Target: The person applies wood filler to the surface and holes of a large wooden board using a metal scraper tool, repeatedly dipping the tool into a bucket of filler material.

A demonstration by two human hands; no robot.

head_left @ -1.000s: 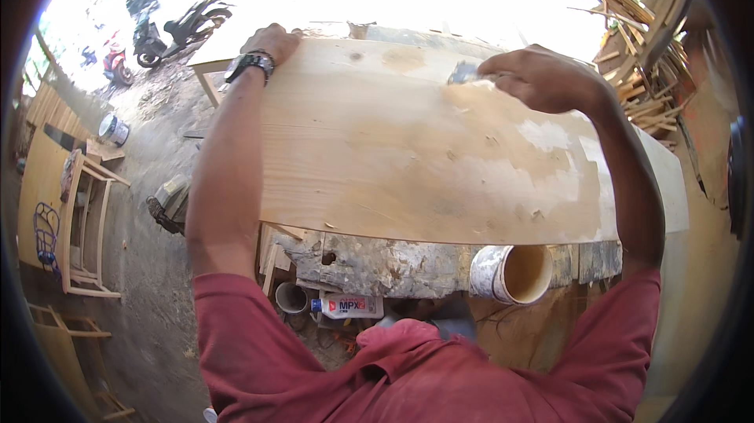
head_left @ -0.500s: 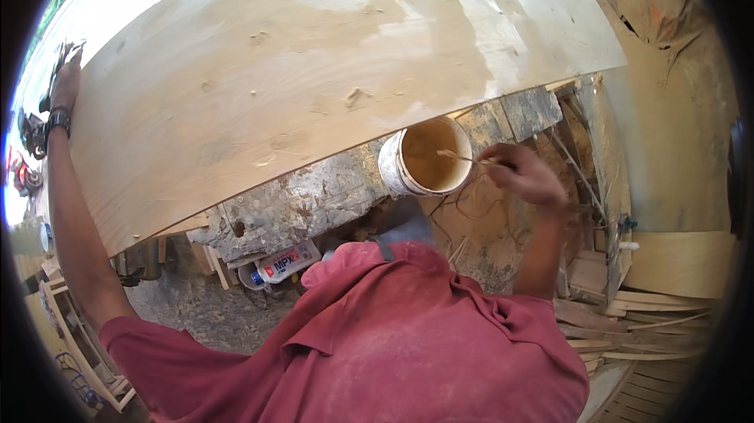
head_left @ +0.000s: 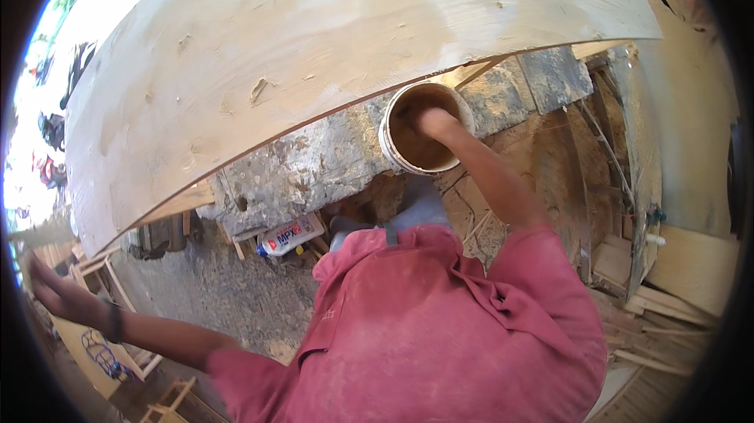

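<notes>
Below tilted board (head_left: pixel 330 54), right hand (head_left: pixel 432 120) inside upright bucket (head_left: pixel 393 148)

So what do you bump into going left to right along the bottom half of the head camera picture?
Left hand stretched out → white plastic bottle lying on the ground → round white bucket of brown paste with the right hand dipped inside → stacked pale wooden boards.

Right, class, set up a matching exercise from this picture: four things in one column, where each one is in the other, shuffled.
Things:
1. right hand
2. left hand
3. plywood sheet
4. small bottle

Places:
A. lying on the ground under the bench
B. dipped into the round tub
C. stretched out to the side, clear of the bench
D. lying across the bench top

Pairs: 1-B, 2-C, 3-D, 4-A
</notes>
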